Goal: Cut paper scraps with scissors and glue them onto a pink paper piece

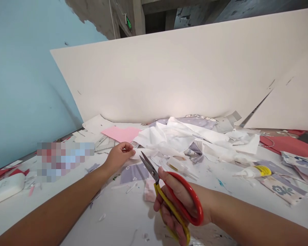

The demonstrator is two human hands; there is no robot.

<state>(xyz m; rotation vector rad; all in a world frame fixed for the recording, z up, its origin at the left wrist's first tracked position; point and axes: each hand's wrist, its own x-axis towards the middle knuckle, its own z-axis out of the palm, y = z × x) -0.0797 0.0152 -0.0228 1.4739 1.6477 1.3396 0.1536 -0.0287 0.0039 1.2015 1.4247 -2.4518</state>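
1. At the cluttered white table (113, 212), the left hand (117, 158) pinches a white paper sheet (141, 152) by its edge.
2. Right hand (181, 205) clenches red-and-yellow scissors (149, 166), blades slightly parted, tips just beside the sheet.

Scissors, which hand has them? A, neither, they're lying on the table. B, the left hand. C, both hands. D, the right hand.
D. The right hand grips the red and yellow handles of the scissors, while the left hand pinches white paper.
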